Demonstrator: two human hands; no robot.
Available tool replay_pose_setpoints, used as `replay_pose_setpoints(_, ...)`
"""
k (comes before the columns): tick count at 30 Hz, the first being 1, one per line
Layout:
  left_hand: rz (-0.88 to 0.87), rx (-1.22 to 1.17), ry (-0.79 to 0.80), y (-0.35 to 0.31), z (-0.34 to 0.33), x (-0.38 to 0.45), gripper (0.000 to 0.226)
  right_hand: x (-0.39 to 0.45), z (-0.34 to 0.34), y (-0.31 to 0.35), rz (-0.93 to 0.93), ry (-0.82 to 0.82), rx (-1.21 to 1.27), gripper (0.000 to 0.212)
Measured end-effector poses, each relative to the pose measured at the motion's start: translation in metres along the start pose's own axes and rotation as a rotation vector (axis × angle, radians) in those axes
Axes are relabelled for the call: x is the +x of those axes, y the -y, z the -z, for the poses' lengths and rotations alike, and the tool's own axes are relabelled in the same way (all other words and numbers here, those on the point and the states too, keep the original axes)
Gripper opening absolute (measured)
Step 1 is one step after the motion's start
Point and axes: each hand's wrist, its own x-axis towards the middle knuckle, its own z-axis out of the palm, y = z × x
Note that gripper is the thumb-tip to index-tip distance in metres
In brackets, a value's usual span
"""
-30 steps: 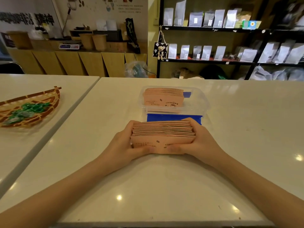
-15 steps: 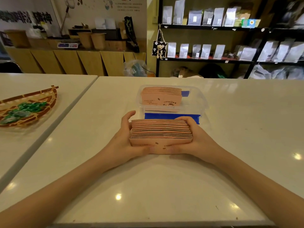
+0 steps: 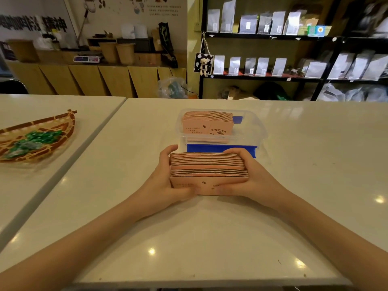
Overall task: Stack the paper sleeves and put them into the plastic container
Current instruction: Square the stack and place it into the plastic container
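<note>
Gripping one stack of pink paper sleeves (image 3: pixel 207 171): left hand (image 3: pixel 165 183) and right hand (image 3: pixel 254 179) clasped around its ends; clear plastic container (image 3: pixel 257 127) just beyond, holding more.

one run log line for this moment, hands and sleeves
left hand: gripping sleeve stack | right hand: gripping same stack | stack: before plastic container | container: already holds sleeves

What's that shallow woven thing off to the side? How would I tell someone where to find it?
Look at the second white table, left of the one where the hands work. Near its right part lies a shallow woven bamboo basket, brown and tan, holding green-wrapped candies. It is the only woven item there; the clear plastic container holds pink paper sleeves instead.
</note>
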Motion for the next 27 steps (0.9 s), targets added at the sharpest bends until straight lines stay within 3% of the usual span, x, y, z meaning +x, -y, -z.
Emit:
replay_pose_setpoints(4, -0.008, 0.046, 0.018, -0.003, 0.009, -0.004, 0.081, -0.001, 0.012, 0.005, -0.023, 0.063, -0.119, 0.074)
replay_pose_setpoints(10, -0.047, 0.317, -0.009, -0.010, 0.032, 0.003, 0.042, 0.006, 0.030, 0.023, -0.007, 0.133, -0.374, 0.044)
replay_pose_setpoints(21, -0.035, 0.817, 0.240, -0.058, 0.044, 0.026, 0.037, 0.023, 0.039, 0.059, 0.009, 0.323, -0.788, 0.037)
replay_pose_setpoints(27, -0.142, 0.916, 0.198, -0.107, 0.070, 0.052, 0.038, 0.037, 0.064, 0.102, 0.104, 0.179, -0.809, 0.039)
